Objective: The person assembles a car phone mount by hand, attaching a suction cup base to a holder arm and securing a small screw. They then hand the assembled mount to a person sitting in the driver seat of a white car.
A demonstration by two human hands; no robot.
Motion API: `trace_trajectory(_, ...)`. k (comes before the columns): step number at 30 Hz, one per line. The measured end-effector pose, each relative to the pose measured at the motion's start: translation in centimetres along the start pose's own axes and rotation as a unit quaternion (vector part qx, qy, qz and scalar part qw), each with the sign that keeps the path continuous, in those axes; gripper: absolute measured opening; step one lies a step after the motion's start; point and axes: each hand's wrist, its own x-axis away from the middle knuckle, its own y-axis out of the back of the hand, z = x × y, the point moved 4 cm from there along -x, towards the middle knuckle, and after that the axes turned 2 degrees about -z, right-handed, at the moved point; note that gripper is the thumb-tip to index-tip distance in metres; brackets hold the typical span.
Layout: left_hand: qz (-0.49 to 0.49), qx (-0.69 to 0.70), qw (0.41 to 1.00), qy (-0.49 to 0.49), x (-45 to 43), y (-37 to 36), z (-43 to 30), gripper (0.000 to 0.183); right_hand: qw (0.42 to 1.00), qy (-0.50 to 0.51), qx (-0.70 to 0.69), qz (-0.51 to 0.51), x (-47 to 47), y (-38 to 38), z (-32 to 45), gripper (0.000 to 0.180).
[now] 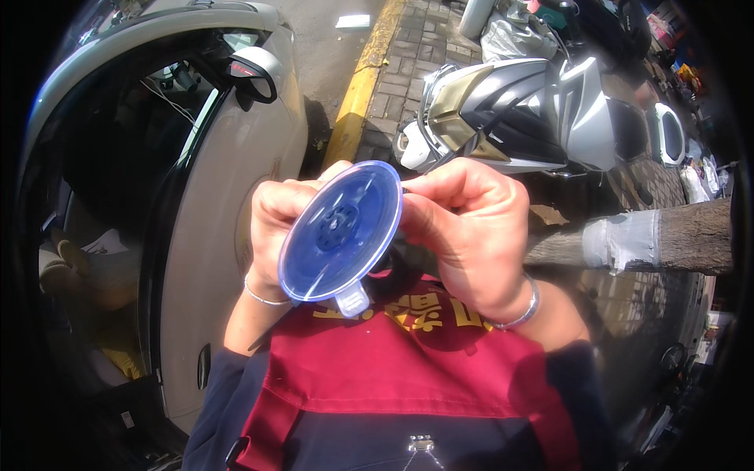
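Note:
A round blue suction cup (341,229) with a clear rim and a small pull tab is held up at the centre, its concave face towards me and tilted. My left hand (283,218) grips it from behind at its left side, fingers partly hidden by the cup. My right hand (471,229) is at the cup's right edge, thumb and forefinger pinched together there; a small dark bit shows at the fingertips, too little to name. Whatever is joined to the cup's back is mostly hidden. Beneath the hands lies a red apron (400,365) with yellow lettering, worn over dark clothing.
A light-coloured car (206,265) with its window down and a side mirror (253,76) stands at the left. A yellow kerb (359,88) borders brick paving. A silver scooter (518,118) is parked at the upper right; below it, a tree trunk (695,235) bears a plastic wrap.

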Motion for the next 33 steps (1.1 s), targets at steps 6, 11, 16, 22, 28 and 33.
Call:
trace_trajectory(6, 0.043, -0.078, 0.996, -0.012, -0.6, 0.5, -1.1, 0.044, 0.998, -0.011, 0.057, -0.031, 1.2, -1.4, 0.3, 0.019)
trace_trajectory(11, 0.047, 0.066, 0.996, 0.022, 0.0, 1.4, -2.4, 0.044, 0.998, 0.014, 0.047, -0.027, 2.1, -2.9, -0.1, 0.015)
trace_trajectory(16, 0.033, 0.098, 0.995, -0.008, 1.2, 2.4, -2.1, 0.052, 0.967, 0.130, 0.218, -0.033, 3.8, -5.1, -0.3, 0.013)
trace_trajectory(22, 0.163, 0.051, 0.985, -0.025, 0.6, 3.7, -3.2, 0.054, 0.979, 0.088, 0.185, 0.001, 4.4, -6.5, -0.8, 0.020)
trace_trajectory(28, 0.054, 0.027, 0.998, 0.019, 3.6, 3.7, -4.3, 0.055, 0.957, 0.107, 0.268, 0.018, 6.0, -7.7, -0.8, 0.025)
trace_trajectory(33, 0.030, -0.044, 0.999, 0.002, 3.8, 3.2, -4.7, 0.062, 0.931, 0.153, 0.332, 0.016, 6.8, -8.3, -0.6, 0.029)
